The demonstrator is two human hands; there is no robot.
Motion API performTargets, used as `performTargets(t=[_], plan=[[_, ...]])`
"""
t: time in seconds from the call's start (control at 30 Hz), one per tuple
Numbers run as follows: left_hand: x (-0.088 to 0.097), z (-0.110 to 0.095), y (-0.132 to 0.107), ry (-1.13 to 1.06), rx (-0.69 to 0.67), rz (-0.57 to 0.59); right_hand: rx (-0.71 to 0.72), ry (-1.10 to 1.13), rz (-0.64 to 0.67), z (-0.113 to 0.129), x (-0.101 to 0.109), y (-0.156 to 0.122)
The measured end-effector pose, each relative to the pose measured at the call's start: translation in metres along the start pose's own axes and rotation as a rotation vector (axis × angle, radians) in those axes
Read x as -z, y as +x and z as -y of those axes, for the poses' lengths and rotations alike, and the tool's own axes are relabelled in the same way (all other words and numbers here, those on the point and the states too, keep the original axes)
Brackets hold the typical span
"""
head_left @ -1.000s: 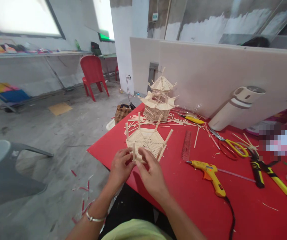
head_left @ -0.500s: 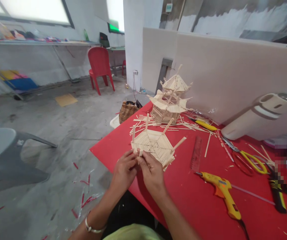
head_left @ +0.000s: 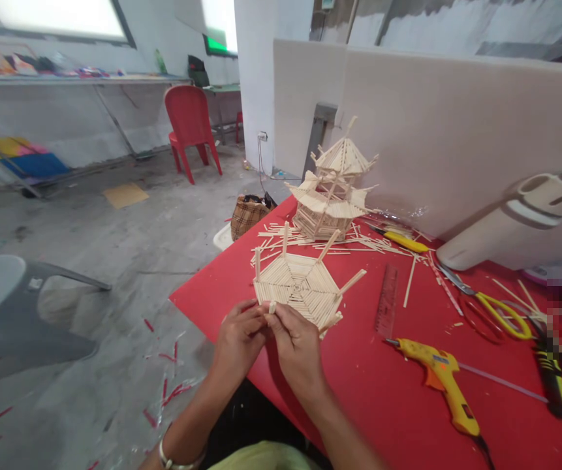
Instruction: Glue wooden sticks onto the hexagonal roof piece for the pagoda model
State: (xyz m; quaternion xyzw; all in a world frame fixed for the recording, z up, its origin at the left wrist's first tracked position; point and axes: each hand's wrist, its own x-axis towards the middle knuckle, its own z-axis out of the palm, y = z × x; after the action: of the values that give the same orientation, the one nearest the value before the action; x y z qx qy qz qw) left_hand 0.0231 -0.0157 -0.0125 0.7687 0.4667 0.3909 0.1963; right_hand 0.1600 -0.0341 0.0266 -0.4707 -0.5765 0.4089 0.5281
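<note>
My left hand point(head_left: 242, 331) and my right hand point(head_left: 291, 333) meet at the near edge of a flat wooden-stick base point(head_left: 305, 284), a many-sided panel with upright stick posts at several corners. Fingers of both hands are pinched around a short wooden stick post point(head_left: 272, 307), whose pale tip shows between them. Its lower part is hidden by the fingers. Behind the base stands a tiered stick pagoda point(head_left: 332, 196), with loose wooden sticks point(head_left: 281, 236) scattered around its foot.
On the red table point(head_left: 344, 385) lie a yellow glue gun point(head_left: 440, 375), a clear ruler point(head_left: 387, 300), scissors point(head_left: 499, 313), a yellow-handled cutting tool point(head_left: 405, 241) and black-yellow pliers point(head_left: 552, 378). A pale tumbler point(head_left: 506, 222) leans by the board. A grey stool point(head_left: 21, 307) stands left.
The view has shifted slightly. Both hands stay together at the base's near edge, and the post between them now looks shorter and more tilted toward me.
</note>
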Motion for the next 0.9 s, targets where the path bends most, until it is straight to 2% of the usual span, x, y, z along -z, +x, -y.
performTargets(t=[0.9], plan=[[-0.0019,0.0072,-0.0057,0.033,0.039,0.032,0.08,-0.053,-0.071,-0.0054,-0.0017,-0.0084]])
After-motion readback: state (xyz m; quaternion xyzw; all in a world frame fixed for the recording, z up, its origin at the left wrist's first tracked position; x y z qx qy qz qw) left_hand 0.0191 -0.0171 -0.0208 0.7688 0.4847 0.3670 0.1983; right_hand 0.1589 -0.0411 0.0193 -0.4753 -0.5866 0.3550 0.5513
